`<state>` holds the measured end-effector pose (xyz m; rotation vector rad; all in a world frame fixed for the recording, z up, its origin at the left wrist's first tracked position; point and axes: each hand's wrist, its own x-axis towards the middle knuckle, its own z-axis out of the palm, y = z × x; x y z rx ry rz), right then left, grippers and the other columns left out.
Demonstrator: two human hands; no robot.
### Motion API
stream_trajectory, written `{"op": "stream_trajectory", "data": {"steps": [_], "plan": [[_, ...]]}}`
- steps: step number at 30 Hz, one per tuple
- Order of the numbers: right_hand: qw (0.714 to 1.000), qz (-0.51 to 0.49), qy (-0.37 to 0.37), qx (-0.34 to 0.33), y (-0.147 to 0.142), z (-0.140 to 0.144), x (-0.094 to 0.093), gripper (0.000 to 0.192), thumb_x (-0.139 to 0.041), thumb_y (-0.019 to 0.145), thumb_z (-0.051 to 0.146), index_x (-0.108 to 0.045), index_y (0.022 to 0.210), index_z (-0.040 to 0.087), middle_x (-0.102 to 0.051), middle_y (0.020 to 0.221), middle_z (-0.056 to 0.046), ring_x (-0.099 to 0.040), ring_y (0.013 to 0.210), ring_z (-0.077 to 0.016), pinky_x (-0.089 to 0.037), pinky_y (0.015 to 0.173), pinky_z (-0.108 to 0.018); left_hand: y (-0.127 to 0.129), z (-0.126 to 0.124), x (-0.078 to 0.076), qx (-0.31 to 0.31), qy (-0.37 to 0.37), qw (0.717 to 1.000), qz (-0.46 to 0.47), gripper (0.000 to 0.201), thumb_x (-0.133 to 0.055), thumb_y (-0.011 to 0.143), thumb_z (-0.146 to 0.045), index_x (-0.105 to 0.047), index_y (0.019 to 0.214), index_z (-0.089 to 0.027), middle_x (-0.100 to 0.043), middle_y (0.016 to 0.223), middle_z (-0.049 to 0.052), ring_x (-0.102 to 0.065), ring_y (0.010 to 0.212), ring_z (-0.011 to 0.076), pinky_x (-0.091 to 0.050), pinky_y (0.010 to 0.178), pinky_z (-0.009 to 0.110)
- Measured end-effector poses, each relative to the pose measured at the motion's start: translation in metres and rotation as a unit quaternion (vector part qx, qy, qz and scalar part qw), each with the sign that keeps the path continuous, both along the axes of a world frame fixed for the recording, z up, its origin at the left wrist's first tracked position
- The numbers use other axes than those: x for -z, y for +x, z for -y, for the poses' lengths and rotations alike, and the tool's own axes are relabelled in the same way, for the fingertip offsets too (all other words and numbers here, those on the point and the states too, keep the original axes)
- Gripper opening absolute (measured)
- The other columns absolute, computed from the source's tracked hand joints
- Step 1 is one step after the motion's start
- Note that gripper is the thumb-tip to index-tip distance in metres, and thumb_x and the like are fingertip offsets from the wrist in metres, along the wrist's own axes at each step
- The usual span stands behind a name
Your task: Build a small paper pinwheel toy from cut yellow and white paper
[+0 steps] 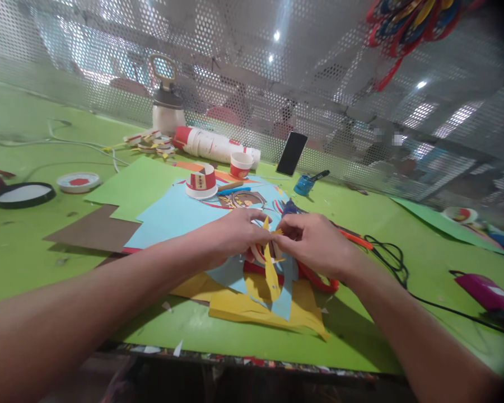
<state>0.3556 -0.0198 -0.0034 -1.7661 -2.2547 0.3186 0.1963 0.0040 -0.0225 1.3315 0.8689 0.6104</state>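
Note:
Over the layered papers, my left hand (238, 234) curls its thumb and fingers around a small ring-shaped craft piece (258, 254), partly hidden by the fingers. Close beside it, my right hand (319, 240) pinches a yellow paper strip (271, 275) at its upper part, where the strip crosses the ring. The strip's lower end hangs down in front. Under both hands lie light blue paper (229, 275) with cut edges and yellow paper (256, 314). A red-orange looped handle (325, 284) shows below my right wrist.
Behind the hands stand a red-and-white paper cup (201, 183) and a smaller cup (241, 164). Stacked cups (216, 146) lie near a spray bottle (168, 109). A phone (292, 153) leans by the mesh screen. A black cord (441, 314) crosses the green table (373, 330) at right.

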Motion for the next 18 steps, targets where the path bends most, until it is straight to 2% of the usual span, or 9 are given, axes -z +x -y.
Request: {"op": "stream_trajectory", "data": {"steps": [6,12,18], "plan": [[1.0,-0.005,0.001,0.006,-0.0013,0.0011,-0.0004,0.02,-0.052,0.078,0.028,-0.063,0.067,0.016,-0.061,0.062,-0.001,-0.048,0.055,-0.0115,-0.035,0.05,-0.024,-0.0004,-0.0008,0.0001,-0.001,0.002,1.0,-0.008,0.053,-0.057,0.062,-0.014,-0.054,0.114,-0.009,-0.065,0.062,0.006,-0.051,0.046,0.0106,-0.035,0.043,0.02],[1.0,0.009,0.01,0.011,-0.0045,0.0026,-0.0004,0.02,-0.052,0.077,0.027,-0.065,0.066,0.017,-0.062,0.06,-0.001,-0.049,0.054,-0.0119,-0.035,0.049,-0.024,-0.0003,-0.0013,0.001,-0.008,0.004,1.0,-0.011,0.049,-0.057,0.063,-0.012,-0.055,0.112,-0.009,-0.065,0.06,0.005,-0.051,0.044,0.0105,-0.033,0.042,0.02],[0.999,-0.05,-0.006,0.002,0.001,0.0051,-0.0065,0.018,-0.054,0.078,0.028,-0.068,0.074,0.018,-0.068,0.069,-0.003,-0.057,0.061,-0.0141,-0.041,0.053,-0.025,-0.002,-0.0041,0.0021,0.0,-0.001,1.0,0.011,0.028,-0.057,0.062,-0.011,-0.06,0.09,-0.011,-0.061,0.057,0.003,-0.05,0.045,0.01,-0.032,0.042,0.021]]}}
